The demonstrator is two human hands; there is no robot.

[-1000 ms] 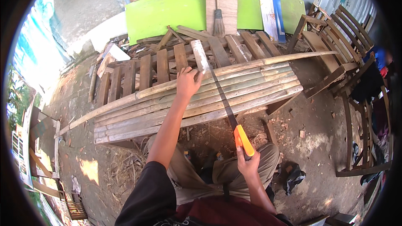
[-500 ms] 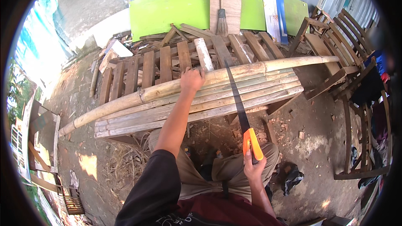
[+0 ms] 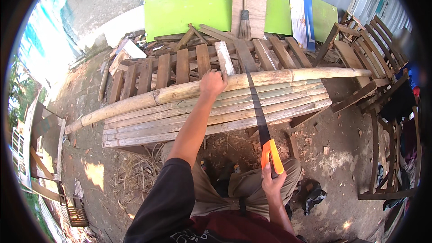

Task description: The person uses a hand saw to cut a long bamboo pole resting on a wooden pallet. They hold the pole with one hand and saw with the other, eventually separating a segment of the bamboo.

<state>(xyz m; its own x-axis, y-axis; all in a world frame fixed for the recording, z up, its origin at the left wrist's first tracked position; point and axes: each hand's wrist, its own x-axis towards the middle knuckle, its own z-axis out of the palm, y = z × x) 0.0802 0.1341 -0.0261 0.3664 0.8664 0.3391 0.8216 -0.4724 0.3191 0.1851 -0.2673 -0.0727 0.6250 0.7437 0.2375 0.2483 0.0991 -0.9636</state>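
A long bamboo pole [image 3: 180, 93] lies across a low bench of bamboo slats [image 3: 189, 123]. My left hand [image 3: 213, 82] is wrapped over the pole left of its middle, with the fingertips hidden on the far side. Low in front of me, my right hand [image 3: 272, 181] grips the orange handle of a handsaw [image 3: 260, 119]. Its dark blade reaches away from me and rests across the pole, just right of my left hand. Whether the teeth have bitten into the bamboo is too fine to tell.
Behind the pole stands a row of wooden slats [image 3: 182, 66]. Wooden chairs [image 3: 380, 58] are at the right. A broom [image 3: 245, 24] leans on a board by green panels [image 3: 193, 11]. A black plastic bag [image 3: 313, 196] lies on the dirt floor, right of my knee.
The view has shifted slightly, moving the background a little right and down. Both hands keep their grip, and the saw still lies across the pole at about the same place.
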